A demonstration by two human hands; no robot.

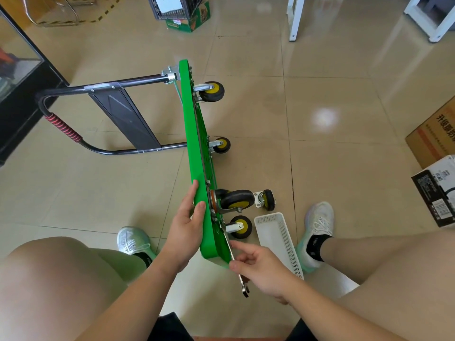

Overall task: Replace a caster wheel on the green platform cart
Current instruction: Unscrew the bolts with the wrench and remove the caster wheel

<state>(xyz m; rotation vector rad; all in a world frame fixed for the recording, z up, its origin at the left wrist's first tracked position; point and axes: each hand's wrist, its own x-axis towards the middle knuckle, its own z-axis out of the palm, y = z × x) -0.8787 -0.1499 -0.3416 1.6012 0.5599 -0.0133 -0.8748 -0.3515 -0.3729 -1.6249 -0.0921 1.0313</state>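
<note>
The left hand (187, 225) lay flat against the left face of the cart (190, 124), fingers straight and close together, thumb over the deck's upper edge. The right hand (261, 267) had its fingers curled round a wrench (243, 289), held against the cart's near corner with its open end sticking out below the hand.

The cart stood on its side on the tiled floor (320, 82), between the person's knees at its near end. Its green deck was upright and its underside faced right. Its black handle (62, 126), with a red grip, lay out to the left.

Four casters stuck out to the right of the deck: one at the far end (211, 91), one nearer the middle (221, 145), and two at the near end, a large one (237, 200) above a smaller one (241, 227). A loose caster (266, 200) stood on the floor just right of the large one.

A white basket (278, 239) sat on the floor near the right hand, beside the right shoe (317, 227). The left shoe (133, 239) was left of the cart. A cardboard box (435, 134) and a black-and-white box (435, 193) sat at the right edge, and a green box (189, 20) sat far off.
</note>
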